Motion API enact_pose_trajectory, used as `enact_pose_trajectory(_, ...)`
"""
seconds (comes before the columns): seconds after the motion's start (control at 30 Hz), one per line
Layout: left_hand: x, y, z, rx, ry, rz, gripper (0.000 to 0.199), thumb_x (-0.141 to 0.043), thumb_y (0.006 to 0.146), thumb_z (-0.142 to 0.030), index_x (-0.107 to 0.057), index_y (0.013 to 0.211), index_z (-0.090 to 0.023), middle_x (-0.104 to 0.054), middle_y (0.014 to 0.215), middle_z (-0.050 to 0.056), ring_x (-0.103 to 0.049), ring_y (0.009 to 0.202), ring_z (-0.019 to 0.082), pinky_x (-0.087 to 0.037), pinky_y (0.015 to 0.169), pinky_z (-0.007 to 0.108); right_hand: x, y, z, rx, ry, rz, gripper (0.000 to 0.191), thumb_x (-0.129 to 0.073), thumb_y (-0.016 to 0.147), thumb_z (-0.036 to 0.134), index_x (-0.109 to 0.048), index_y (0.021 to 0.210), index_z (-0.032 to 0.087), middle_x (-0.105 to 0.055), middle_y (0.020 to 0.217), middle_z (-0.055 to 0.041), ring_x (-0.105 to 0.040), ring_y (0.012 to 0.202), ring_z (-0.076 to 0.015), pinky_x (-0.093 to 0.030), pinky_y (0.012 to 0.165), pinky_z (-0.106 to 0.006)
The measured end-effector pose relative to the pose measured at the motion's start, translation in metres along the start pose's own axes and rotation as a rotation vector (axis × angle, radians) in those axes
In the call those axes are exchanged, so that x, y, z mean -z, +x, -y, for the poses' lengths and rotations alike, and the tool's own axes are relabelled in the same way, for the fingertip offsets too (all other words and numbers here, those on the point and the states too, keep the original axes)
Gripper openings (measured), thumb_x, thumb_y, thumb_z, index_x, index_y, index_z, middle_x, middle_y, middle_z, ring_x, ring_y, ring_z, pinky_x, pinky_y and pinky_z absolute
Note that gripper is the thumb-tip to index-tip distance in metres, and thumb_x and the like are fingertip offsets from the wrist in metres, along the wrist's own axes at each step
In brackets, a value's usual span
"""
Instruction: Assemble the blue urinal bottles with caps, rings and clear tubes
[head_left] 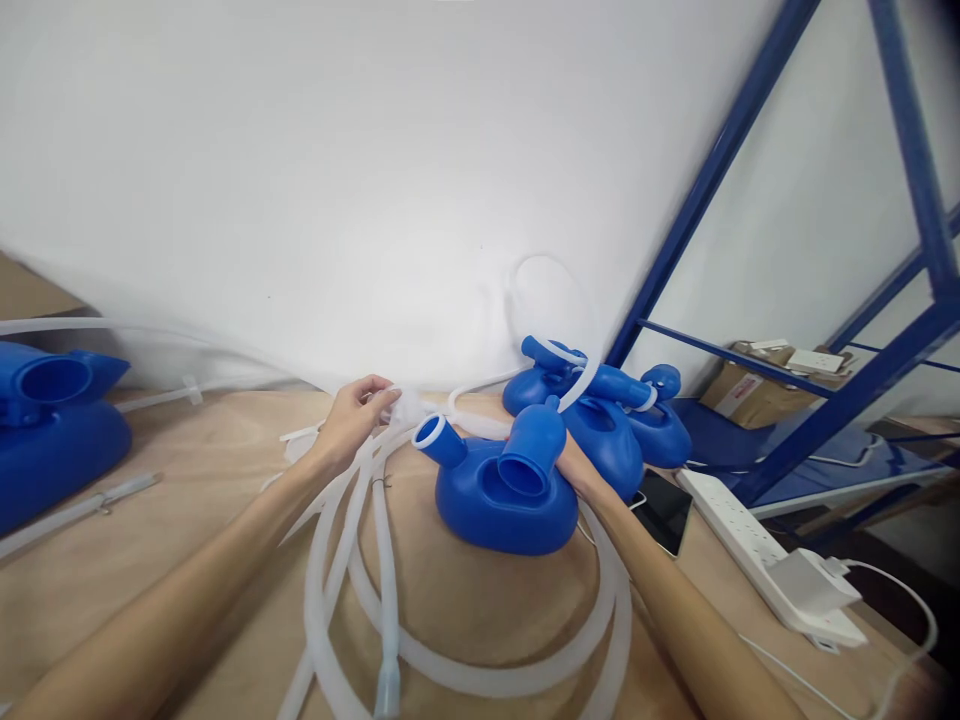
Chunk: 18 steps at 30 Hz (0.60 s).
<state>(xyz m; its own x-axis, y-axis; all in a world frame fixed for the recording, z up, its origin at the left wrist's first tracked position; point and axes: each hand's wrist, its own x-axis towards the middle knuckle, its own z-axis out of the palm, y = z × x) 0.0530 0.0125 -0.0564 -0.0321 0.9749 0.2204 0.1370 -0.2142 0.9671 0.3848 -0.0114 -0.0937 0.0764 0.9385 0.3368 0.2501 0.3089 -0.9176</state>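
Observation:
A blue urinal bottle rests on the brown-covered table in front of me, its white-rimmed spout tilted to the left. My right hand grips it from behind on the right side, most of the fingers hidden by the bottle. My left hand is closed in a pinch on a translucent plastic piece behind the coiled tubing. Loops of milky tubing lie around the bottle and toward my body. One tube end with a pale connector points at me.
Several more blue bottles stand close behind on the right, and another bottle is at the left. A dark phone or tablet and a white power strip lie at right. Beyond is a blue metal rack with a cardboard box.

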Motion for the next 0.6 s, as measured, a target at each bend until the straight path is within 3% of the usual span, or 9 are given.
enact_pose_trajectory(0.1, -0.007, -0.009, -0.011, 0.019, -0.155, 0.024, 0.042, -0.08, 0.068, -0.053, -0.064, 0.087, -0.02, -0.067, 0.082, 0.001, -0.063, 0.078, 0.019, -0.052, 0.074, 0.03, 0.0, 0.003, -0.003, -0.051, 0.009, 0.042, 0.032, -0.076, 0.079, 0.056, -0.076, 0.086, 0.025, -0.082, 0.101, -0.0094, -0.074, 0.104, -0.0354, -0.06, 0.093, -0.047)
enact_pose_trajectory(0.2, -0.014, -0.018, -0.013, 0.086, -0.265, 0.133, 0.038, -0.085, 0.066, -0.047, -0.065, 0.081, -0.019, -0.069, 0.08, 0.001, -0.063, 0.079, 0.019, -0.051, 0.074, 0.03, -0.001, 0.005, -0.005, -0.072, -0.002, 0.044, 0.038, -0.078, 0.076, 0.061, -0.075, 0.085, 0.024, -0.082, 0.101, -0.0104, -0.073, 0.102, -0.0357, -0.06, 0.093, -0.05)
enact_pose_trajectory(0.3, -0.017, -0.022, -0.011, 0.154, -0.401, 0.251, 0.036, -0.078, 0.074, -0.052, -0.066, 0.083, -0.02, -0.071, 0.086, 0.003, -0.066, 0.082, 0.02, -0.053, 0.076, 0.031, -0.002, 0.006, -0.005, -0.07, -0.013, 0.031, 0.043, -0.078, 0.075, 0.065, -0.075, 0.086, 0.023, -0.081, 0.106, -0.0118, -0.073, 0.102, -0.0364, -0.059, 0.094, -0.052)
enact_pose_trajectory(0.4, -0.015, -0.022, -0.008, 0.222, -0.519, 0.349, 0.046, -0.064, 0.083, -0.064, -0.069, 0.09, -0.019, -0.076, 0.094, 0.01, -0.072, 0.088, 0.027, -0.057, 0.079, 0.038, -0.003, 0.006, -0.004, -0.057, -0.019, 0.026, 0.042, -0.078, 0.076, 0.065, -0.074, 0.086, 0.024, -0.081, 0.11, -0.0115, -0.073, 0.104, -0.0363, -0.059, 0.095, -0.052)
enact_pose_trajectory(0.5, -0.012, -0.018, -0.007, 0.261, -0.578, 0.384, 0.046, -0.062, 0.087, -0.06, -0.073, 0.095, -0.016, -0.079, 0.101, 0.015, -0.073, 0.099, 0.033, -0.058, 0.085, 0.043, -0.003, 0.006, -0.003, -0.042, -0.023, 0.031, 0.04, -0.077, 0.077, 0.063, -0.074, 0.088, 0.024, -0.08, 0.111, -0.0109, -0.072, 0.105, -0.0356, -0.058, 0.096, -0.05)
enact_pose_trajectory(0.6, -0.006, -0.013, -0.011, 0.222, -0.643, 0.357, 0.034, -0.07, 0.087, -0.047, -0.075, 0.104, -0.018, -0.079, 0.114, 0.013, -0.07, 0.117, 0.032, -0.057, 0.094, 0.041, -0.002, 0.006, -0.002, -0.027, -0.033, 0.024, 0.04, -0.076, 0.075, 0.061, -0.074, 0.09, 0.024, -0.08, 0.107, -0.0098, -0.071, 0.104, -0.0347, -0.058, 0.095, -0.049)
